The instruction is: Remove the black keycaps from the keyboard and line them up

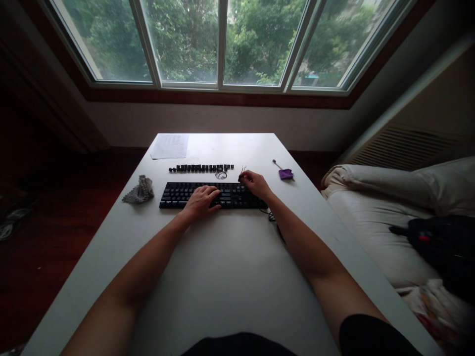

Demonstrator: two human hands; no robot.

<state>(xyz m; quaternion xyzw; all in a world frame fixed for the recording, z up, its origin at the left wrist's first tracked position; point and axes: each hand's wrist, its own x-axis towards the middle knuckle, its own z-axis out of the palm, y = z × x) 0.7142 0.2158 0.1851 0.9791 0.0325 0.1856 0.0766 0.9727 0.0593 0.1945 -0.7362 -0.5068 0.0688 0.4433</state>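
Observation:
A black keyboard (230, 200) lies across the white table in front of me. My left hand (200, 200) rests on its middle, fingers stretched out over the keys. Above the keyboard's back edge, towards its right side, my right hand (255, 184) is closed in a pinch. Thin wires of what looks like a keycap puller (243, 169) stick up from its fingertips. A small black piece, seemingly a keycap (240, 177), shows at those fingertips too. Behind the keyboard stands a row of loose black keycaps (200, 168), with a small round dish-like thing (221, 175) just in front.
A crumpled grey cloth (141, 190) lies left of the keyboard. To the right are a small brush (276, 163) and a purple piece (286, 174). Paper sheets (169, 146) lie at the back left. A black cable (272, 216) runs beneath my right forearm. A sofa (371, 227) stands to the right.

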